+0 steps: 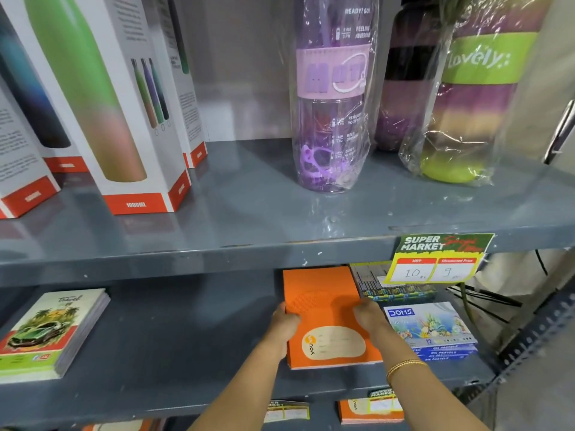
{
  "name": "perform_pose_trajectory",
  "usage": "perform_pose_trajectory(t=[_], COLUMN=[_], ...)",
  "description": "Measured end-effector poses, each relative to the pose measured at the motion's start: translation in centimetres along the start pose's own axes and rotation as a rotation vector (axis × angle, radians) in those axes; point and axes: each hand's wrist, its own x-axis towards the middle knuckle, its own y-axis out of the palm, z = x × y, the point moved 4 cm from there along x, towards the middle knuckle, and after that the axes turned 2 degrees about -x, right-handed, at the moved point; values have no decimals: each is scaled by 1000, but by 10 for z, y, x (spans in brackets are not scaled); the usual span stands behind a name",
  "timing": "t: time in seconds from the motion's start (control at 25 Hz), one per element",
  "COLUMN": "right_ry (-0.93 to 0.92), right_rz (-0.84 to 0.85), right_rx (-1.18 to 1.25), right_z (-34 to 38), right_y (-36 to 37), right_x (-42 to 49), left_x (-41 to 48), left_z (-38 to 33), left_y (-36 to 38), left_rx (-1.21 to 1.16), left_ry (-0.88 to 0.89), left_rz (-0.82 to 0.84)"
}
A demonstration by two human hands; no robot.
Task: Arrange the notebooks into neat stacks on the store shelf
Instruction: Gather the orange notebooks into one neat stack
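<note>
Both hands grip one orange notebook stack [326, 315] on the grey lower shelf [186, 337]. The left hand [284, 321] clamps the stack's left edge; the right hand [368, 315] clamps its right edge, a gold bangle [404, 367] on that wrist. The stack lies flat, right of centre, its near edge close to the shelf's front lip.

Just right of it lies a pile of DOMS pastel boxes [432, 329]; beyond those, at the far right, more flat packets [392, 287]. A second notebook stack, with a car cover [46, 334], lies well apart at the left.

A price tag [438, 259] hangs from the upper shelf's edge. The upper shelf [249, 213] carries boxed bottles [102, 104] on the left and wrapped bottles [333, 94] on the right. More orange notebooks [370, 410] show on the shelf below.
</note>
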Motion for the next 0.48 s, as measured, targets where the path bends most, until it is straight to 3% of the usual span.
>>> perform_pose_trajectory(t=[0.2,0.36,0.48], right_ry=[-14,38,23], right_rz=[88,104,131], right_rx=[-2,3,11], right_z=[-7,-6,-7], right_y=[6,3,3], right_x=[-4,0,2], left_x=[-5,-6,-14], left_z=[16,15,22], left_y=[0,-4,-3], left_rx=[-25,279,688], left_ry=[-38,58,172], left_rz=[117,241,372])
